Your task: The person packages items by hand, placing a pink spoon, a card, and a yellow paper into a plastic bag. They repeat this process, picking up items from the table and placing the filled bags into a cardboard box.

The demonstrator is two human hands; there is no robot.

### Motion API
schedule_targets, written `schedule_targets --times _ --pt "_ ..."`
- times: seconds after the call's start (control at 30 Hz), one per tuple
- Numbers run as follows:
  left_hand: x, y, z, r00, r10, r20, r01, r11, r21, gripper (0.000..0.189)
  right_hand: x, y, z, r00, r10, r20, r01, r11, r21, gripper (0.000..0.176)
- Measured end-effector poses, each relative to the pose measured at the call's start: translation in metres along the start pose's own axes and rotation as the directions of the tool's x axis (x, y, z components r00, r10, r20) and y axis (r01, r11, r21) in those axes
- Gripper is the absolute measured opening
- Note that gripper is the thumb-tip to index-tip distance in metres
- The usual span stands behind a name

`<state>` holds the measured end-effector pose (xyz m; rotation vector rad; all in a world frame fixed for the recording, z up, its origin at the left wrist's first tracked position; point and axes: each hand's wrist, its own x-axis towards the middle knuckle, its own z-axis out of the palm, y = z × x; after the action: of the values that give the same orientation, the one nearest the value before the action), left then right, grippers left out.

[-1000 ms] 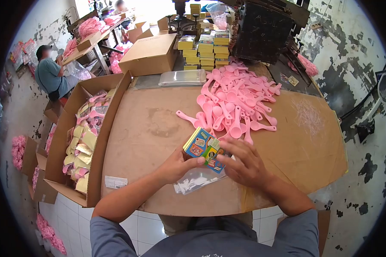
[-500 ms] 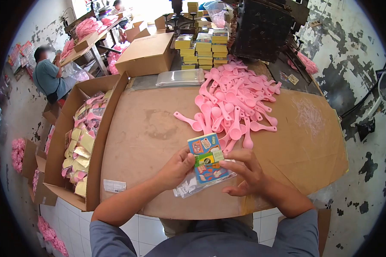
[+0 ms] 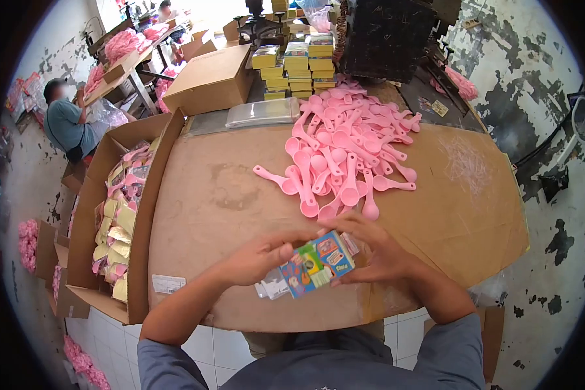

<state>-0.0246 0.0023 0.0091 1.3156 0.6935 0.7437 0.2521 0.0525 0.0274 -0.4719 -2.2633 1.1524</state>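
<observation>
A blue printed card pack (image 3: 317,265) with a green and yellow band is tilted between my two hands, above the brown table. My left hand (image 3: 261,259) grips its left end. Around its right end, my right hand (image 3: 370,252) has thumb and fingers closed on the edge. Clear plastic bags (image 3: 274,285) lie under the pack, by my left hand. Beyond my hands spreads a heap of pink measuring spoons (image 3: 351,140).
An open carton (image 3: 136,253) of bagged spoons and cards stands left. Behind are a closed box (image 3: 211,78), stacked card packs (image 3: 298,65), a plastic-wrapped stack (image 3: 263,112) and a dark machine (image 3: 387,42). A seated person (image 3: 68,123) is at far left.
The card pack has turned from upright to slanting, its top end now toward the right. My right hand has closed on that end. The view has shifted slightly.
</observation>
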Motion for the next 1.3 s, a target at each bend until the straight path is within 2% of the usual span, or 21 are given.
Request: schedule_targets --times 0.03,0.07,0.1,0.13,0.23,0.3,0.4,0.5,0.8,1.0,1.2,1.3 --pt "0.001 0.007 0.002 0.987 0.159 -0.032 -0.156 0.985 0.076 0.073 0.001 0.001 0.001 0.999 -0.014 -0.047 0.012 1.000 -0.026 0.091" --pt "0.002 0.013 0.003 0.968 0.248 -0.043 -0.217 0.910 0.354 0.081 0.003 0.002 0.002 0.995 -0.028 -0.094 0.023 0.998 -0.053 0.088" --pt "0.003 0.018 0.004 0.942 0.333 -0.026 -0.252 0.757 0.603 0.090 0.004 0.003 0.004 0.989 -0.043 -0.141 0.032 0.996 -0.081 0.086" --pt "0.004 0.021 0.005 0.912 0.410 0.018 -0.258 0.539 0.802 0.100 0.004 0.003 0.006 0.987 -0.050 -0.152 0.035 0.995 -0.095 0.085" --pt "0.004 0.012 0.015 0.892 0.449 -0.056 -0.172 0.452 0.875 0.092 0.002 0.003 0.013 0.981 -0.074 -0.178 0.050 0.990 -0.135 0.084" --pt "0.005 0.007 0.012 0.892 0.448 -0.061 -0.159 0.436 0.886 0.086 0.003 0.005 0.014 0.977 -0.102 -0.188 0.073 0.985 -0.154 0.085" --pt "0.006 0.005 0.006 0.894 0.441 -0.074 -0.161 0.472 0.867 0.080 0.003 0.013 0.012 0.983 -0.039 -0.181 0.018 0.993 -0.119 0.089" --pt "0.006 0.006 0.001 0.898 0.434 -0.071 -0.175 0.501 0.847 0.078 0.001 0.012 0.008 0.986 -0.076 -0.150 0.038 0.970 -0.240 0.094" --pt "0.005 0.010 -0.001 0.920 0.382 -0.084 -0.146 0.536 0.832 0.077 0.001 0.009 -0.005 0.979 -0.061 -0.196 0.029 0.986 -0.164 0.097" --pt "0.003 0.011 -0.003 0.916 0.390 -0.095 -0.140 0.533 0.835 0.077 0.001 0.004 -0.020 0.990 -0.044 -0.132 0.017 0.980 -0.197 0.079" --pt "0.002 0.013 -0.006 0.899 0.430 -0.085 -0.170 0.521 0.836 0.077 -0.001 -0.002 -0.032 0.987 -0.091 -0.133 0.051 0.960 -0.275 0.075" --pt "0.001 0.013 -0.006 0.893 0.443 -0.084 -0.180 0.521 0.834 0.077 -0.001 -0.008 -0.036 0.991 0.001 -0.132 -0.029 0.976 -0.216 0.069"
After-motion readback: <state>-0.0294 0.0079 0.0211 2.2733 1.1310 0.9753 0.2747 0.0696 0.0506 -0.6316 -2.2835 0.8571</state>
